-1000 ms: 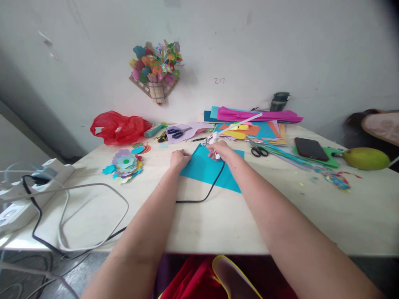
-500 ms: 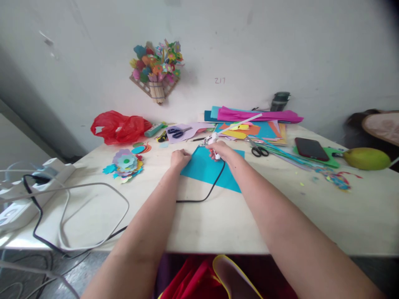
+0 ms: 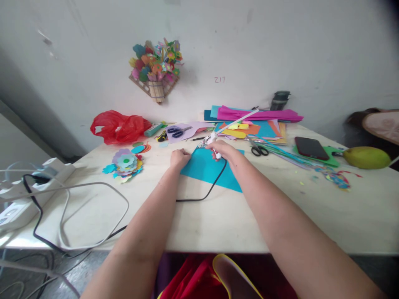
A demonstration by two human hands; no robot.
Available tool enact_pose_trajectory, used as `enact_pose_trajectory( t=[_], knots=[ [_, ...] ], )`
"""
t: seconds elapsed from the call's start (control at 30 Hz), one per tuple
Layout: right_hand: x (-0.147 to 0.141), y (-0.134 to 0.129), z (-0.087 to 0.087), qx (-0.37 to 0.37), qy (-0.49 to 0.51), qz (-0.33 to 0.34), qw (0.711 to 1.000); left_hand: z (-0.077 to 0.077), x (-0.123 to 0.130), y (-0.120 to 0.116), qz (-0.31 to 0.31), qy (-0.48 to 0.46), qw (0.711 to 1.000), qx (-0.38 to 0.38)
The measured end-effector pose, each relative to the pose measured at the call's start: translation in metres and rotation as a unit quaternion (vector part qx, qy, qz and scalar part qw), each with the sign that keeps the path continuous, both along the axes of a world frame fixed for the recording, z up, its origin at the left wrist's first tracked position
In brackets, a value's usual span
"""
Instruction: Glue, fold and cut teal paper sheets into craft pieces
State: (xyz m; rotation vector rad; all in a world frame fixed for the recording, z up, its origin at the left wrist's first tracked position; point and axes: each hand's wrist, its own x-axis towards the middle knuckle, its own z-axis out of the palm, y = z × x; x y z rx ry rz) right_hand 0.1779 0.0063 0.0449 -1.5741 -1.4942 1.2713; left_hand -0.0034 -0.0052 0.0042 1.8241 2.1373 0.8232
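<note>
The head view shows the right hand (image 3: 222,149) with its fingers wrapped around the grip of a white plastic, pistol-shaped glue gun (image 3: 212,138); they are closed nearly to the palm, the fingertips partly hidden. It seems held so that the nozzle points towards the far left corner of the bright blue, flat paper or foam sheet (image 3: 205,168), while the long whitish stick (image 3: 240,120) slants up and away behind, clear of the wrist. The left hand (image 3: 180,159) rests at the sheet's left edge, fingers together and slightly bent, probably to steady it; whether they pinch the edge I cannot tell. The sheet lies flat on the pale wooden bench (image 3: 215,226), between the forearms, and the thin black cord (image 3: 214,184) curves slackly over it, likely leaving the tool room to move.
</note>
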Motion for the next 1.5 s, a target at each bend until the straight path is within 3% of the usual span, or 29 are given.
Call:
enact_pose_trajectory(
  t=[0.4,1.03,1.3,1.5],
  knots=[
    [-0.003,-0.001,-0.004,0.012,0.015,-0.025,1.0,-0.001,0.0,0.0,-0.005,0.007,1.0,0.008],
    [0.004,-0.005,0.007,-0.033,-0.013,0.069,0.997,0.005,0.004,-0.005,0.007,-0.004,1.0,-0.005],
    [0.003,-0.005,0.002,0.004,0.018,0.0,1.0,0.007,0.005,-0.004,0.015,0.018,1.0,0.005],
    [0.005,-0.002,-0.005,-0.026,0.047,0.001,0.999,0.013,-0.009,-0.005,0.004,0.044,0.998,-0.033]
  ],
)
